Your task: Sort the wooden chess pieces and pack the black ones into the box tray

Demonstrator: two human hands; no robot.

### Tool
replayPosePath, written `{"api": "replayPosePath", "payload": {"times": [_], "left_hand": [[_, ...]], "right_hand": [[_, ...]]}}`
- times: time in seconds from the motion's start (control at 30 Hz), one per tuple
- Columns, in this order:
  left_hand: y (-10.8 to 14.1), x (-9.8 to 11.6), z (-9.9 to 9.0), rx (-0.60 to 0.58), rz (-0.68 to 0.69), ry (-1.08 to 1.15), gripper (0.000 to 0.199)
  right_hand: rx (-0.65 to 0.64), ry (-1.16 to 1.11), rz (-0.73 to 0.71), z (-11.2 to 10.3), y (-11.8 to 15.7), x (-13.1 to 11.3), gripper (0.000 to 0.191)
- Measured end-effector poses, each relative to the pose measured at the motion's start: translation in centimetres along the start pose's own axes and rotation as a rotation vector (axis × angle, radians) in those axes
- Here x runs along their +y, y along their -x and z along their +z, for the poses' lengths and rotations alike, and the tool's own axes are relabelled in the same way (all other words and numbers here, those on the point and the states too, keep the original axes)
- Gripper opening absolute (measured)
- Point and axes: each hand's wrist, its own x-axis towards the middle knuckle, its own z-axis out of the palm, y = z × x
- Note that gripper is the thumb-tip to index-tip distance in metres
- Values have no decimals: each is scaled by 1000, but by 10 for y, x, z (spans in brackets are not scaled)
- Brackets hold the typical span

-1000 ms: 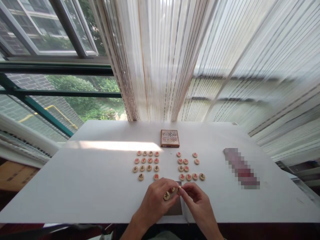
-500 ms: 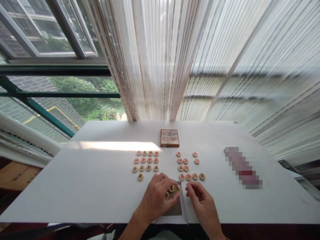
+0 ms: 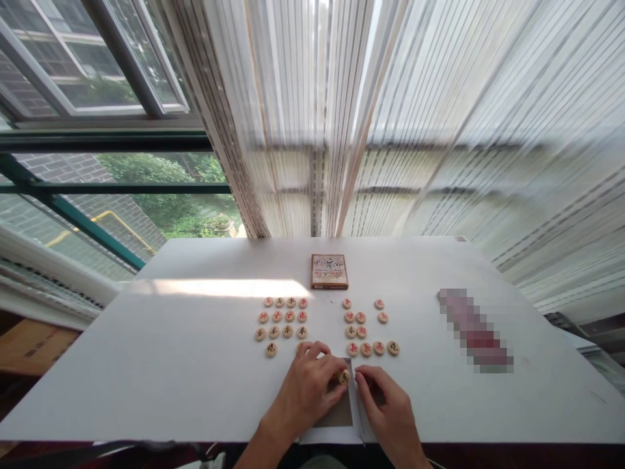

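My left hand is over a shallow open box at the table's near edge. Its thumb and fingers close round a Chinese chess piece with a black character; whether more pieces sit under the palm is hidden. Just right of the box's wall is my right hand, its fingers curled and the thumb against the fingertips. What it holds, if anything, does not show. Round wooden pieces lie beyond: a left group in rows, a right group with a row of several. Another piece is partly covered by my left fingers.
A flat box with a printed lid lies at the back of the white table. A blurred-out long object is on the right. Striped curtains and an open window are behind the table.
The fingers of my left hand have drawn closer round the pieces; other pieces seen between them before are now hidden. My right hand has shifted left and slightly down, nearer the box.
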Motion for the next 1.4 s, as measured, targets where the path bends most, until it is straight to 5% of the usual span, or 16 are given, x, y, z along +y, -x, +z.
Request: {"api": "replayPosePath", "payload": {"times": [0.73,1.4], "left_hand": [[-3,0,1,-41,29,6,8],[3,-4,-12,-73,-79,-7,28]], "right_hand": [[-17,-37,-58,3,0,3,16],[-83,72,-108,6,0,-6,20]]}}
